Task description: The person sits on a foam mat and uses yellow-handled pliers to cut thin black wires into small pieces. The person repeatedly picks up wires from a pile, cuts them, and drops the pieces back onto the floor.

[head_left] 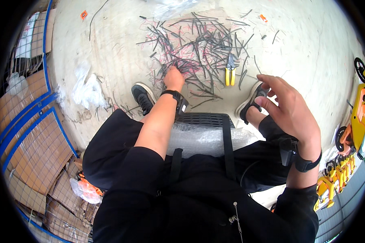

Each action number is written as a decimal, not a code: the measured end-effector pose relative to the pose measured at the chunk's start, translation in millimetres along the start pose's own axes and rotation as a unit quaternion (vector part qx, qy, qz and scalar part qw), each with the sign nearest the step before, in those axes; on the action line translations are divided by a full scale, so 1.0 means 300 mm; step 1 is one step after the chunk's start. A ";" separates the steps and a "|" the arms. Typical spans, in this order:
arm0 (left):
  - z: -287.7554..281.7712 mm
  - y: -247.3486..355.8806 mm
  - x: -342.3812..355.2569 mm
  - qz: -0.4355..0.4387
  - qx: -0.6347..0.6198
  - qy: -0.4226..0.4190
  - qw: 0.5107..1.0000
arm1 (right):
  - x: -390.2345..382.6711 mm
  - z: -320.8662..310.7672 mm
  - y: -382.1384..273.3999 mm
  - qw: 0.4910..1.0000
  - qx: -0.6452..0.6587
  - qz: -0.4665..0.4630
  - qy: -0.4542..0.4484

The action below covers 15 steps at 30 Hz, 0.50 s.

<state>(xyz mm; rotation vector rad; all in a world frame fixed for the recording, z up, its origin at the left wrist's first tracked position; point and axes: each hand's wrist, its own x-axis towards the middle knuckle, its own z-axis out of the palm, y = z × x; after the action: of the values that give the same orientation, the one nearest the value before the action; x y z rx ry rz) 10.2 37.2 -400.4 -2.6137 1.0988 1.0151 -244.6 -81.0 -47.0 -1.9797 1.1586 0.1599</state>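
My left hand (174, 79) reaches down to the near left side of a heap of cut cables (198, 50), short black lengths mixed with thin pink-red strands on the floor. Its fingers look curled in among the pieces, and what they grip is hidden. My right hand (288, 103) is raised above my right shoe, thumb apart from the bent fingers, with nothing in it. A pair of wire strippers (230, 73) with yellow handles lies at the heap's right edge, touched by neither hand.
I sit with my shoes (143, 97) either side of a black slatted crate (205, 119) with bubble wrap (198, 139). Clear plastic (87, 87) lies at left, by a blue-framed mesh cage (38, 105) of cardboard. Yellow wheeled machines (359, 109) stand at right.
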 end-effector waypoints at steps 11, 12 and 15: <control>0.038 -0.249 0.128 0.078 -0.138 0.059 0.986 | -0.011 -0.004 0.016 1.000 -0.005 -0.028 0.013; 0.009 -0.249 0.139 0.121 -0.156 0.101 0.975 | -0.014 -0.002 0.018 1.000 -0.005 -0.025 0.013; -0.132 -0.209 0.225 -0.043 -0.416 -0.060 0.906 | -0.018 0.003 0.023 1.000 -0.004 -0.023 0.014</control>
<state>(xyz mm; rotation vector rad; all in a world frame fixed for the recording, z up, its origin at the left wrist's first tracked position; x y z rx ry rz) 108.0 29.1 -421.0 -3.0801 0.5679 1.9285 -252.8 -78.4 -49.0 -2.0192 1.1316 0.1131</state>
